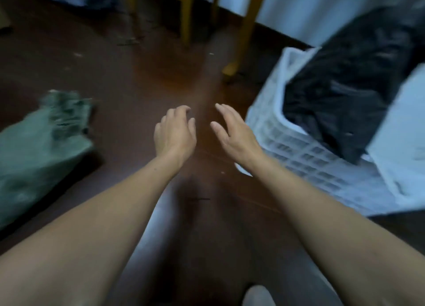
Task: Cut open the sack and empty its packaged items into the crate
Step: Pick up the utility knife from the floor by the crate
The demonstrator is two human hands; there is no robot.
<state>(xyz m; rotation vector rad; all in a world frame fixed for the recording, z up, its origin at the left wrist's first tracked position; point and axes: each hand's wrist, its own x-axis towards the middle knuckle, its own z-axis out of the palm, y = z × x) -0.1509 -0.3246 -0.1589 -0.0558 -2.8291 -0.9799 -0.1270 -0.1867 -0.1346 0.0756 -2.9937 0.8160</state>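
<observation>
Here your two arms reach out over the dark reddish-brown floor (115,76), and both hands hang empty in the air between the sack and the crate. Your left hand (176,133) is loosely curled, fingers bent downward, gripping nothing. Your right hand (232,133) is held flatter, fingers spread and slightly cupped, palm turned toward the left hand; the two are near each other but apart.

The green woven sack (39,154) lies on the floor to your left, well apart from your left hand, its frayed, bunched end pointing toward the middle of the room. The frame is blurred, so you cannot tell whether that end is cut open.

The white slatted crate (299,154) stands on your right, just beside your right wrist. Inside it sits a heap of black plastic-wrapped packages (349,83), piled above the rim, with a pale sheet or bag (402,131) lying over the crate's near corner.

Beyond your hands, yellow wooden furniture legs (187,11) stand on the floor.
</observation>
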